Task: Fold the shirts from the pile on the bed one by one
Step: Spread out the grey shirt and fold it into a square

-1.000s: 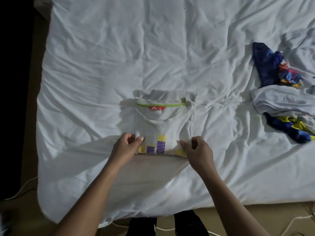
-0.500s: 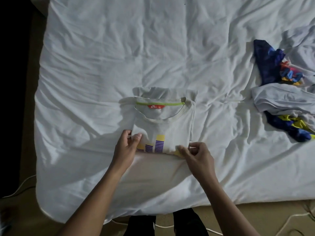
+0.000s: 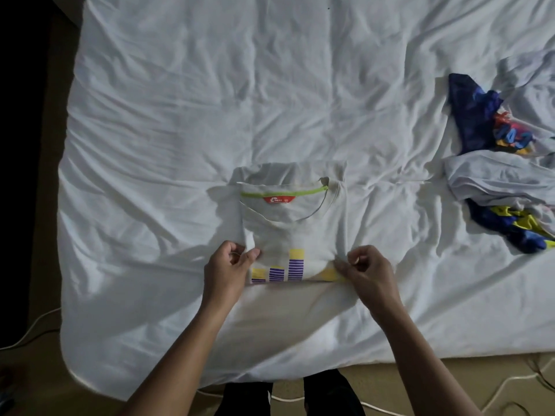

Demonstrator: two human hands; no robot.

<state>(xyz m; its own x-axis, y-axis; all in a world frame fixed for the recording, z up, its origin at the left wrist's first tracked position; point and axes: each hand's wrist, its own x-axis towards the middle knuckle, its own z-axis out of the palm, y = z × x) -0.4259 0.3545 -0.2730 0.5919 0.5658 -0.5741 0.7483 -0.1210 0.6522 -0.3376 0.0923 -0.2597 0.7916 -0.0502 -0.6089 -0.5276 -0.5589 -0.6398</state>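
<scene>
A folded white shirt [image 3: 295, 232] lies in the middle of the bed, collar away from me, with a green neck band, a red label and yellow and purple bars near its lower fold. My left hand [image 3: 229, 267] pinches the shirt's lower left corner. My right hand [image 3: 368, 273] pinches the lower right corner. The pile of shirts [image 3: 498, 175], white and dark blue with coloured prints, sits at the bed's right side.
The white wrinkled bed sheet [image 3: 240, 100] covers the mattress. The bed's near edge runs just in front of my legs [image 3: 288, 397]. White cables [image 3: 30, 331] lie on the floor at left and at lower right. The far left is dark.
Both hands have moved slightly along the shirt's lower fold, still pinching its corners. The shirt stays folded in the same spot.
</scene>
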